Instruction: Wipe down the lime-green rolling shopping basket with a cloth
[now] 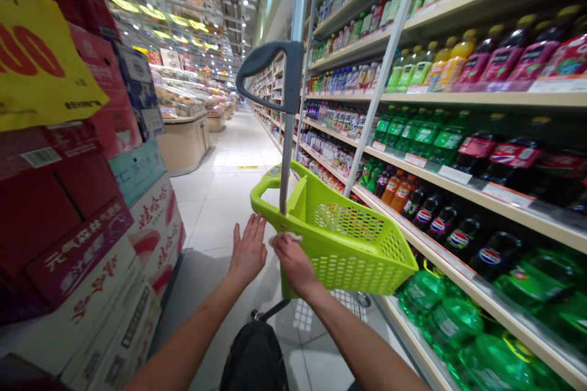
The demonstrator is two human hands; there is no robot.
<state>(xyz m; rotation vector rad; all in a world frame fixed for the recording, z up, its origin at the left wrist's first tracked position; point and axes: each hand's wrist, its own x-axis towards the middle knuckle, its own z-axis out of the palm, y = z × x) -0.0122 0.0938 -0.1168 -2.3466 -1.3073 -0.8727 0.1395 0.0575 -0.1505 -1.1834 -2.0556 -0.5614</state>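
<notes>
A lime-green plastic shopping basket point(367, 250) on wheels stands in the aisle, with a tall metal pole and grey handle point(270, 70) rising from its near end. My left hand point(248, 250) is open, fingers stretched up, next to the basket's near rim. My right hand point(293, 259) is closed on a small whitish cloth or paper point(285, 237) pressed against the basket's near edge.
Shelves of soft-drink bottles point(458, 134) run along the right. Stacked red and white cartons point(92, 244) with a yellow price sign point(36, 61) line the left. A black bag point(254, 357) hangs below my arms. The tiled aisle point(229, 159) leads ahead to display counters.
</notes>
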